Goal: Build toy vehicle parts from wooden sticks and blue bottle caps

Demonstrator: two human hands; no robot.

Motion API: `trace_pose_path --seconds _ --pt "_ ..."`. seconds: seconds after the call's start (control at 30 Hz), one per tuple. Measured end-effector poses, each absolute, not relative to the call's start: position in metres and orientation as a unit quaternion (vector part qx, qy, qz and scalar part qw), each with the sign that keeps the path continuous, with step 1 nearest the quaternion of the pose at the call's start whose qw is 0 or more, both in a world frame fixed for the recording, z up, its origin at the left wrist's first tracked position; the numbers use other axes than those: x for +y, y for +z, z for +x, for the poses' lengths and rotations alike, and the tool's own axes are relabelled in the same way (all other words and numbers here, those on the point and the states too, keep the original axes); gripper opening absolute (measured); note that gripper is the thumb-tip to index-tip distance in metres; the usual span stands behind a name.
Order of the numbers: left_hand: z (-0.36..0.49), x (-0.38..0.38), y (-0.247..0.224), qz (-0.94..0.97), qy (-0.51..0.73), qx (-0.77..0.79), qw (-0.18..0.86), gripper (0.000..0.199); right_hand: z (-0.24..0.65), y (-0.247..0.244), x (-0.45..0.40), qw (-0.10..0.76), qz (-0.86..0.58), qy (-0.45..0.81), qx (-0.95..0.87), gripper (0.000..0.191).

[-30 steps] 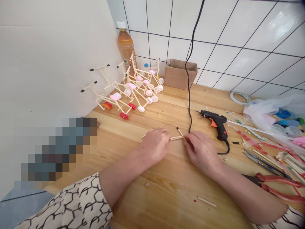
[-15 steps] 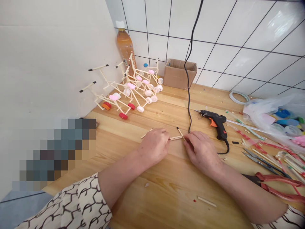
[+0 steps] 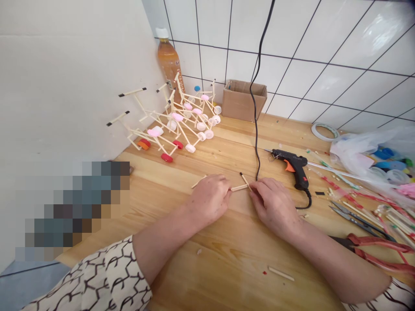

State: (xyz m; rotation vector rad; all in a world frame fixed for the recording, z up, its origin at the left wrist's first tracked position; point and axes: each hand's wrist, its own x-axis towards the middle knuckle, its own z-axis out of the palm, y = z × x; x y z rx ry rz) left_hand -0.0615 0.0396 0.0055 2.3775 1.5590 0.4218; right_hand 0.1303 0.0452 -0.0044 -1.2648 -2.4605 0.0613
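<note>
Between my hands, low over the wooden table, is a small frame of thin wooden sticks (image 3: 239, 188). My left hand (image 3: 210, 196) is closed round its left part, and one stick end pokes out past the knuckles. My right hand (image 3: 275, 205) pinches the right end, where a slanting stick with a black tip (image 3: 244, 178) crosses the others. The fingertips of both hands partly hide the joints. Several finished stick models (image 3: 175, 116) with pink pads and round caps as wheels stand at the back left.
A black glue gun (image 3: 292, 164) lies right of centre, its cord nearby. Scissors (image 3: 356, 220), red-handled pliers (image 3: 372, 248), a plastic bag of caps (image 3: 382, 155) and a tape roll (image 3: 325, 131) are at the right. Behind stand a cardboard box (image 3: 243, 103) and a bottle (image 3: 169, 60). A hanging cable (image 3: 256, 116) reaches the table.
The whole view has shifted very slightly. Both hands keep the same hold on the stick frame, whose paired sticks look slightly more tilted.
</note>
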Motion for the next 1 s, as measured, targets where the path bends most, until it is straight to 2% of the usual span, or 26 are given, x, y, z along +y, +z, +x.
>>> trace_pose_path --seconds 1.0 --pt "-0.0568 0.0391 0.0060 0.812 0.180 0.543 0.112 0.012 0.1297 -0.0042 0.0445 0.176 -0.455 0.021 -0.873 0.017"
